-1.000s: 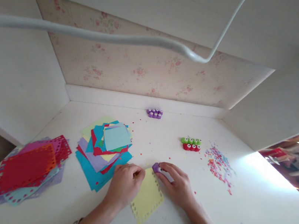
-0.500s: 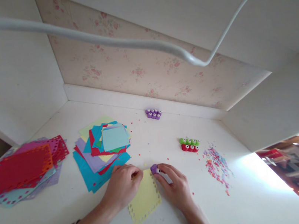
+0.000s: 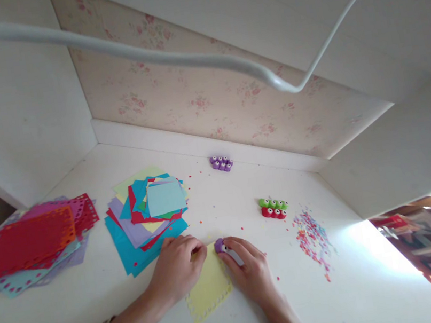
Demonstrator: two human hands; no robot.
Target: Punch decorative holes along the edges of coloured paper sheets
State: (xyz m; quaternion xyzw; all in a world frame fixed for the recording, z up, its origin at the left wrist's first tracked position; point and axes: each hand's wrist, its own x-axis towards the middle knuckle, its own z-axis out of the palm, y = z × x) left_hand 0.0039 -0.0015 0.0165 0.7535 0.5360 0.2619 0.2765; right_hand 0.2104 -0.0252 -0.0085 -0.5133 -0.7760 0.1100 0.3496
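A yellow paper sheet (image 3: pixel 210 292) lies on the table below my hands, with punched holes along its near and side edges. At its far left corner, my left hand (image 3: pixel 182 263) is closed on the paper with curled fingers. My right hand (image 3: pixel 250 269) grips a small purple craft punch (image 3: pixel 220 245) with a round eye on it, set at the sheet's far edge near the right corner. Thumb and fingers cover much of the punch. Whether its jaw is pressed down, I cannot tell.
Plain coloured paper squares (image 3: pixel 166 198) are stacked beyond my left hand. Punched sheets (image 3: pixel 29 243) lie at the far left. Purple punches (image 3: pixel 222 164) stand by the wall; green and red punches (image 3: pixel 274 209) stand right. Confetti (image 3: pixel 312 239) is heaped nearby. A white cable (image 3: pixel 184 61) crosses above.
My right hand has shifted the purple punch slightly left along the far edge of the yellow sheet. My left hand has stayed nearly still at the corner.
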